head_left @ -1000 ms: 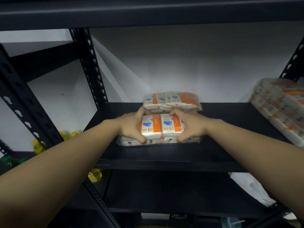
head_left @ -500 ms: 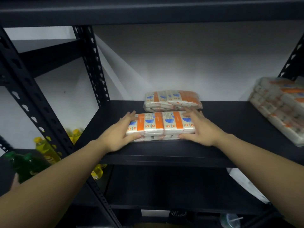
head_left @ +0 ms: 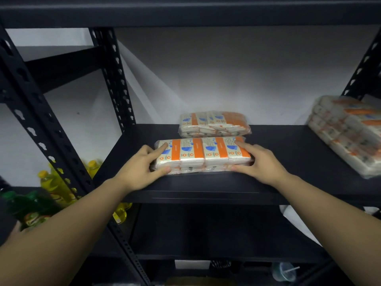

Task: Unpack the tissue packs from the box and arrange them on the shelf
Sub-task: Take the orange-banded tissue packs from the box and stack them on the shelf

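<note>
A white and orange tissue pack (head_left: 203, 154) lies flat on the black shelf (head_left: 206, 186), near its front edge. My left hand (head_left: 144, 166) grips its left end, thumb along the front and a finger on top. My right hand (head_left: 261, 162) holds its right end the same way. A second tissue pack (head_left: 214, 124) lies right behind it, close to the wall. A stack of more tissue packs (head_left: 348, 133) sits at the right end of the shelf. The box is not in view.
Black perforated uprights (head_left: 115, 79) frame the shelf at left and right, with another board (head_left: 185, 11) overhead. Yellow and green bottles (head_left: 47, 182) stand on the neighbouring rack, lower left. A lower shelf (head_left: 216, 234) lies beneath.
The pack was held upright between both hands, then laid flat on the shelf. My hands have shifted from the top of the pack to its two ends.
</note>
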The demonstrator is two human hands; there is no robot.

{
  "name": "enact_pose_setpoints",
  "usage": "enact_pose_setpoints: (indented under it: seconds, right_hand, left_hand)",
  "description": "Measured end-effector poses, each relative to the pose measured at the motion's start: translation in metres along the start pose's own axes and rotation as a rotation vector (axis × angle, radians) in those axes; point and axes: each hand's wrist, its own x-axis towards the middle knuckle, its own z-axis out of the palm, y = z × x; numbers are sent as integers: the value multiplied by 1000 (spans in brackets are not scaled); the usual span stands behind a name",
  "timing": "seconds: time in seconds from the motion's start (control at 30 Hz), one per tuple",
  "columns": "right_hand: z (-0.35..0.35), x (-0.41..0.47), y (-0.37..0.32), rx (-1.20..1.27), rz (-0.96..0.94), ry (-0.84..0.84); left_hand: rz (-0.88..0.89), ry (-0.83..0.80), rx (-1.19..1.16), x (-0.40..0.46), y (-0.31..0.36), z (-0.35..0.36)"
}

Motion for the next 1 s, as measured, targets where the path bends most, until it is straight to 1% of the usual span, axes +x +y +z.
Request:
enact_pose_setpoints:
  seconds: [0.07, 0.13, 0.3, 0.5, 0.67, 0.83, 1.0]
  right_hand:
    - [-7, 1, 1, -5, -8, -67]
    - [-13, 4, 1, -20, -17, -107]
    - [-26, 11, -1, -45, 0, -153]
    - [-20, 4, -2, 42, 22, -52]
    - [-25, -1, 1, 83, 28, -18]
    - [-59, -3, 13, 129, 39, 63]
    - [-110, -9, 49, 218, 71, 191]
  left_hand:
    - [34, 1, -42, -3, -7, -5]
    - [41, 6, -131, -6, -11, -8]
    - [-26, 16, -260, 0, -4, -14]
    - [-65, 30, -349, 4, -3, -15]
    - [-76, -33, -502, 15, 1, -20]
    - [-26, -69, -670, 48, 28, -27]
    - [16, -125, -807, 107, 75, -21]
